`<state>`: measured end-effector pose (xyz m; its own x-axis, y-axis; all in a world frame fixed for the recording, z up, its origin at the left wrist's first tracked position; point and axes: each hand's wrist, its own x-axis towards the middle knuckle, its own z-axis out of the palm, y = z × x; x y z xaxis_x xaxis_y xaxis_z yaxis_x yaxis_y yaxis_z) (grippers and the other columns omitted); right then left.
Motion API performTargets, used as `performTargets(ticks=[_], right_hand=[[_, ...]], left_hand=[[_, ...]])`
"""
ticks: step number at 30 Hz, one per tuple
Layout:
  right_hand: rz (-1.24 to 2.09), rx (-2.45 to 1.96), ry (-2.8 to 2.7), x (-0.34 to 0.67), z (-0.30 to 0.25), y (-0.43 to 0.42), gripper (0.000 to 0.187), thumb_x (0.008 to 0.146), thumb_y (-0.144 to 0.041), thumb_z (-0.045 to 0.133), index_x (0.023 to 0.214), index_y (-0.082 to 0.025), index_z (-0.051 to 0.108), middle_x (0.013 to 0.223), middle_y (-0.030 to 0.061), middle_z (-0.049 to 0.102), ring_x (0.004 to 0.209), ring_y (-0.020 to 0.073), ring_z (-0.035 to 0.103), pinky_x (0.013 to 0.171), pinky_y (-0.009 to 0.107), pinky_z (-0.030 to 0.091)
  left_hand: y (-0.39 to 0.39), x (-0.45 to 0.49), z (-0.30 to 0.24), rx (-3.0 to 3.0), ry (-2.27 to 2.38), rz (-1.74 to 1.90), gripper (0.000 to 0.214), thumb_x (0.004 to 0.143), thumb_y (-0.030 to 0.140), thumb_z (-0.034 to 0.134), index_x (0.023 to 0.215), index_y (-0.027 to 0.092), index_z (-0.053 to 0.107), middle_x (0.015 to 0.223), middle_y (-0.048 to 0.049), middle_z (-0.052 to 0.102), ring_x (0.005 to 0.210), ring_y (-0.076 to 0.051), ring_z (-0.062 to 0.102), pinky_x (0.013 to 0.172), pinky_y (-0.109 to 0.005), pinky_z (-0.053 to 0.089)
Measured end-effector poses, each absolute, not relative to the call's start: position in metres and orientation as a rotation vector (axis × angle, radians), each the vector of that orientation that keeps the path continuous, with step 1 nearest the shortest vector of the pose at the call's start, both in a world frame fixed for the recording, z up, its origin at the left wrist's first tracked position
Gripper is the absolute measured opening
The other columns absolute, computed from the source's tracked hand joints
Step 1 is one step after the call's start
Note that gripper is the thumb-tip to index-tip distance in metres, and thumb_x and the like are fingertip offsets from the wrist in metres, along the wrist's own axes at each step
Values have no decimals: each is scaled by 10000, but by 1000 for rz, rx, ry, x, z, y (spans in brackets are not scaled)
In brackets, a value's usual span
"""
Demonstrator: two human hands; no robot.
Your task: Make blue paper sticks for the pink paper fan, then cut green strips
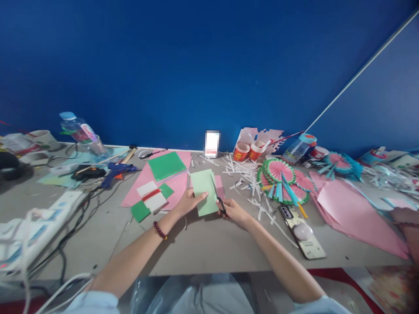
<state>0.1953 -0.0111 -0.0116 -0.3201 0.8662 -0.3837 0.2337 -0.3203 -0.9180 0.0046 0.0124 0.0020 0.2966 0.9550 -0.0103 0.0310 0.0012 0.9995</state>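
Note:
My left hand (189, 202) pinches the left edge of a light green sheet of paper (203, 188) and holds it just above the grey table (203, 244). My right hand (233, 210) is closed round the black handles of a pair of scissors (218, 197). The thin blades run up into the right side of the green sheet. A red bead bracelet (159, 230) sits on my left wrist.
Pink sheets (355, 213) and a green sheet (166, 165) lie on the table, with white paper strips (248, 174), folded paper fans (282, 179), two orange cups (248, 151), a phone (301, 231), a water bottle (81, 133), a blue glue gun (116, 171) and cables (70, 226) at left.

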Motion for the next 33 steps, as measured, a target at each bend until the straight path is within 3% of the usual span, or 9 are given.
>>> performTargets(ticks=[17, 33], right_hand=[[1670, -1422, -1384, 194, -14, -10, 567, 645, -722, 552, 630, -157, 508, 492, -39, 481, 375, 33, 327, 363, 188, 190], [1659, -1415, -1390, 193, -10, -11, 578, 639, -733, 545, 613, -157, 494, 496, -40, 466, 381, 32, 326, 355, 178, 190]], left_hand=[[14, 4, -4, 1501, 1041, 956, 362, 735, 418, 621, 526, 164, 471, 489, 39, 404, 449, -69, 334, 403, -195, 294], [14, 4, -2, 1480, 1005, 934, 345, 739, 456, 603, 624, 135, 551, 572, -1, 532, 515, -96, 445, 479, -205, 401]])
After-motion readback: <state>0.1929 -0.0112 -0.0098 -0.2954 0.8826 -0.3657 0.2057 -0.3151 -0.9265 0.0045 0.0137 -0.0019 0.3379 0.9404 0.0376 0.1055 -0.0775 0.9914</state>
